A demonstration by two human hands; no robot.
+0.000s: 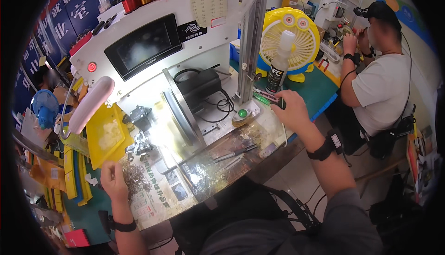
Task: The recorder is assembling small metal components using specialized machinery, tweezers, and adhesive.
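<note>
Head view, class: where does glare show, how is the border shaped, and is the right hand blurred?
Head view: white glare left of the wheel, a pale, hazy reflection on the screen; head view: a curved black border; head view: right hand fairly clear in outline.

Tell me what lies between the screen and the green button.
In the head view, a black unit and a looped black cable lie between the screen and green button.
</note>
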